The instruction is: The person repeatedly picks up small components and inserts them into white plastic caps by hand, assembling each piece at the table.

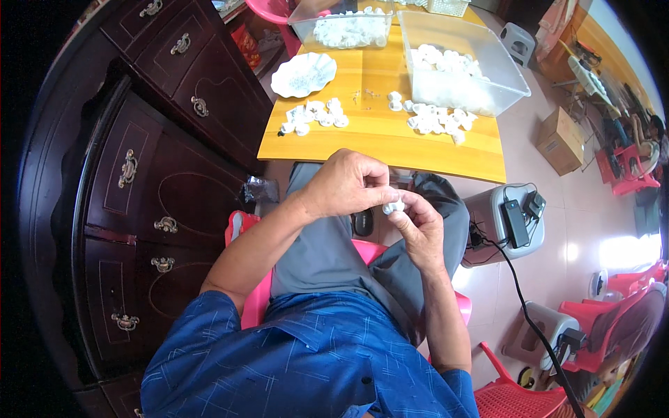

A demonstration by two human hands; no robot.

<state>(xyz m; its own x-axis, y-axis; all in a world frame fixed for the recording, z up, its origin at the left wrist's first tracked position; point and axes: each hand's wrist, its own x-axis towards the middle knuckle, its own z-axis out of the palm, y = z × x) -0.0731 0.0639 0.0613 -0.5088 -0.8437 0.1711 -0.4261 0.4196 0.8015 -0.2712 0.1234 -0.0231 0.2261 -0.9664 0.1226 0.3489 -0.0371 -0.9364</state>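
Over my lap, just off the table's near edge, a small white plastic part (394, 207) is held between my two hands. My right hand (422, 231) grips it between thumb and forefinger from the right. The fingers of my left hand (346, 184) are pinched together at its upper left side; whether a smaller piece sits between them is hidden. Ahead on the yellow wooden table (334, 148), a loose group of white plastic parts (315, 113) lies to the left. Another group of similar parts (437, 120) lies to the right.
A white scalloped dish (304, 74) holds small clear pieces. Behind stand two clear bins (488, 87) of white parts. Dark cabinets (160, 160) line my left. Right of my knee a grey stool (481, 209) carries black adapters (514, 223) with a cable running down beside me.
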